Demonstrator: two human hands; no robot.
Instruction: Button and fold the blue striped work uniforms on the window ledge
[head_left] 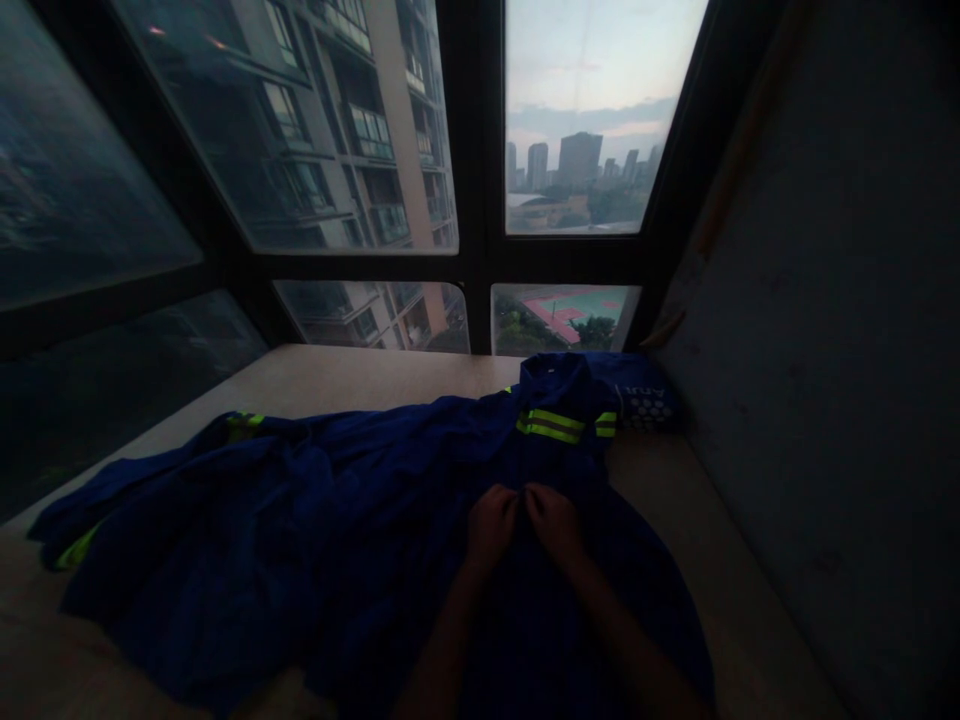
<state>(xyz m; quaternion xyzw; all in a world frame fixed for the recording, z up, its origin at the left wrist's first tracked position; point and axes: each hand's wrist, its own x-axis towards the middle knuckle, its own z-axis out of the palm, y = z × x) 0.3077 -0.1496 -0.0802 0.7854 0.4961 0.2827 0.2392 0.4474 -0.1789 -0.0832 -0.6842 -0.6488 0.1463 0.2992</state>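
Left hand (493,520) and right hand (553,522) close together, each with a pinch of blue jacket (556,463) below yellow stripes (556,418).

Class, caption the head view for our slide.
Left hand and right hand close together at the front of a blue work garment with yellow-green bands.

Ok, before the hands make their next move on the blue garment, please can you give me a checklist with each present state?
1. Blue garment on the pale ledge: ok, spread out.
2. Left hand and right hand at its front: ok, close together below the yellow chest band.
3. Garment smooth: not ok, folds toward the picture's left.
4. Collar in view: ok.
5. Firm grip: cannot tell, too dark.
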